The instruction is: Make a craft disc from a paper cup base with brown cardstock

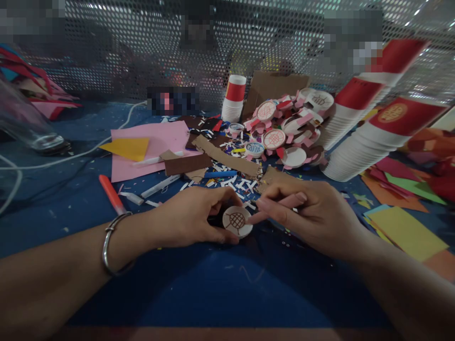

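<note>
My left hand (199, 215) grips a small round white paper-cup bottom (237, 221) by its edge, thumb in front and fingers behind. A brown grid with short lines around it is drawn on its flat face, which is turned up toward me. Close by on the right, my right hand (305, 213) is closed in a pinch, its fingers reaching to the cup bottom's right edge. Something narrow and pinkish shows at those fingertips, but I cannot make out what it is. Behind the hands lies a pile of similar cup pieces (273, 139) with pink paper tabs.
Stacked red-and-white paper cups (377, 137) lean at the right, with another stack (234, 97) at the back. Coloured paper (407, 232) lies right; a pink sheet (142, 135), an orange-red marker (111, 193) and a white cable (74, 161) lie left. Scraps (231, 184) litter the middle.
</note>
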`<state>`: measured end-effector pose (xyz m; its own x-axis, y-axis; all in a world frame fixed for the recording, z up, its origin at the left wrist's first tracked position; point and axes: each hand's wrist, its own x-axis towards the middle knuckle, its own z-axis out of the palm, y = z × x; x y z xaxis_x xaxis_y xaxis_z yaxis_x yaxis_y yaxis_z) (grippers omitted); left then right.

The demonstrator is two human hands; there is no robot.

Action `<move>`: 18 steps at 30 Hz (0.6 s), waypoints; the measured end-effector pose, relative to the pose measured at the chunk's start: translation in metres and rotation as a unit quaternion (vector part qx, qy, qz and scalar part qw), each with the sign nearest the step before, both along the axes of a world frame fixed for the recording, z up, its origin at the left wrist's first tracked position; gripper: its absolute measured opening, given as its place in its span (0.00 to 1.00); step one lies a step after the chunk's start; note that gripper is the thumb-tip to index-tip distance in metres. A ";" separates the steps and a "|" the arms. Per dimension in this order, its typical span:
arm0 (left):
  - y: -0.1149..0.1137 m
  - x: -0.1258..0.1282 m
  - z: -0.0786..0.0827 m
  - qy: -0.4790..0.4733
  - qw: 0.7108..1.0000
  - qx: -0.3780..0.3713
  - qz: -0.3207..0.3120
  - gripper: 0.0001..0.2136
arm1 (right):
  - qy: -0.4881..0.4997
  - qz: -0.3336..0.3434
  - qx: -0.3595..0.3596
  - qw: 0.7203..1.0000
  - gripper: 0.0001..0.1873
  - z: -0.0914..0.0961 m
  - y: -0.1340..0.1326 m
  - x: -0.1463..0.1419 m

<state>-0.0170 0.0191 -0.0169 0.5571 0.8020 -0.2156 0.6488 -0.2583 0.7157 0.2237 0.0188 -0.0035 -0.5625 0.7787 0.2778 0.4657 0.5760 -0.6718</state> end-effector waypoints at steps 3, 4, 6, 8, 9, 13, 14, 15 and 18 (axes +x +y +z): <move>0.000 0.000 0.000 0.008 1.000 0.019 -0.003 0.25 | -0.002 0.002 -0.017 1.000 0.16 -0.001 0.001 -0.001; 0.000 0.000 0.000 0.009 1.000 0.022 -0.004 0.25 | -0.002 0.004 -0.019 1.000 0.17 -0.001 0.001 -0.001; 0.001 0.000 0.000 0.007 1.000 0.022 -0.005 0.25 | 0.000 0.007 -0.018 1.000 0.18 0.000 0.002 -0.002; 0.001 0.000 0.000 0.007 1.000 0.021 -0.007 0.25 | 0.003 0.010 -0.013 1.000 0.18 0.000 0.002 -0.003; 0.001 0.000 0.000 0.007 1.000 0.022 -0.007 0.25 | 0.003 0.008 -0.010 1.000 0.18 0.001 0.002 -0.004; 0.001 0.001 0.000 0.022 0.999 0.032 -0.001 0.26 | 0.034 -0.015 0.006 0.999 0.18 -0.001 0.001 -0.005; 0.001 0.001 0.000 0.025 0.999 0.034 0.000 0.26 | 0.041 -0.025 0.015 0.999 0.18 -0.002 0.001 -0.005; 0.001 0.001 0.000 0.028 0.999 0.036 0.001 0.26 | 0.041 -0.034 0.027 0.998 0.17 -0.003 0.001 -0.006; 0.001 0.002 0.001 0.027 0.999 0.038 -0.006 0.26 | 0.006 -0.047 0.065 0.997 0.16 -0.006 0.000 -0.006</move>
